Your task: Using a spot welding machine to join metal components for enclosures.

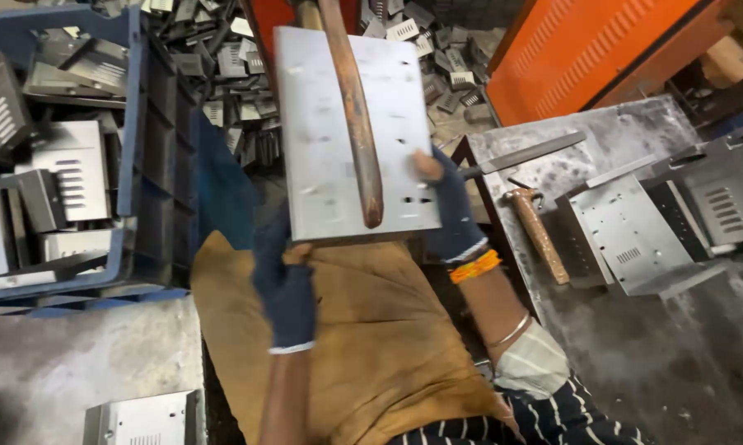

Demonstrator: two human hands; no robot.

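I hold a flat grey sheet-metal plate (318,148) with small punched holes upright over my lap. My left hand (286,284), in a dark blue glove, grips its lower left corner. The gloved right hand (450,210) clasps the plate's right edge near the bottom. A worn brown wooden handle (357,107) comes down from the top of the view and lies across the plate's face; its upper end is out of view. A tan cloth (371,330) covers my lap under the plate.
A blue crate (153,148) at left holds louvred metal parts. Small metal pieces (223,66) are heaped behind the plate. At right, a grey steel table (635,354) carries a file (528,154), a wooden-handled hammer (540,235) and bent panels (627,235). An orange cabinet (586,49) stands beyond.
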